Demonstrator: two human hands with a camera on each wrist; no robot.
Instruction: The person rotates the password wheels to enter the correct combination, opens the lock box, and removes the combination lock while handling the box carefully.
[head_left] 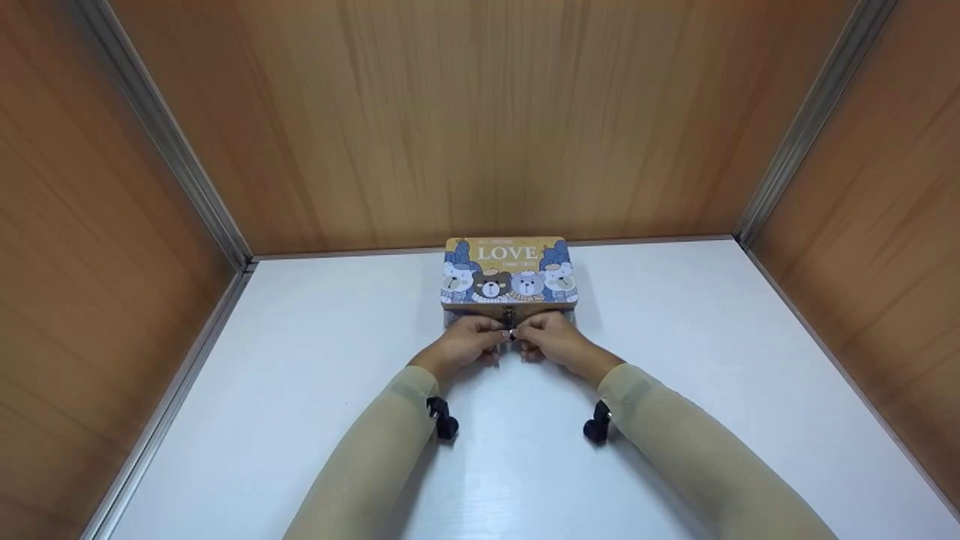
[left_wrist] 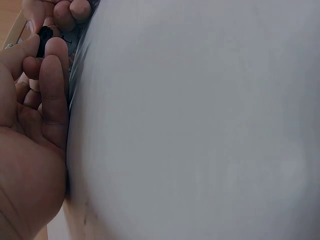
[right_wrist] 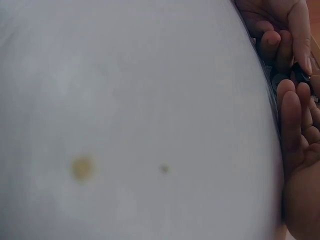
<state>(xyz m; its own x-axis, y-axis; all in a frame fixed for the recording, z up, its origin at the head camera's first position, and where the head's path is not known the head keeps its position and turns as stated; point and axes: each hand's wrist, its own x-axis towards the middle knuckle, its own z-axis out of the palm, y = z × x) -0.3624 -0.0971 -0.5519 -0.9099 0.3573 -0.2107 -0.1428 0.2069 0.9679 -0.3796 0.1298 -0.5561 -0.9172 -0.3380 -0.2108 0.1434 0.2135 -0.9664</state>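
A tin box (head_left: pixel 509 270) with a yellow and blue bear-print lid reading LOVE stands closed against the back wall. On its front hangs a dark metal clasp (head_left: pixel 509 313), with a small black lock (left_wrist: pixel 45 41) at its lower end. My left hand (head_left: pixel 466 341) pinches this lock from the left between thumb and forefinger. From the other side my right hand (head_left: pixel 553 339) pinches it too, fingertips close to the left ones. In the right wrist view the lock (right_wrist: pixel 301 74) shows between both hands, partly covered by fingers. Its exact shape is hidden.
The box stands on a white tabletop (head_left: pixel 337 352). Wood-grain panels rise at the back (head_left: pixel 480 120), left and right, with metal strips at the corners. A small black camera sits at each wrist, the left camera (head_left: pixel 444 421) and the right camera (head_left: pixel 598 424).
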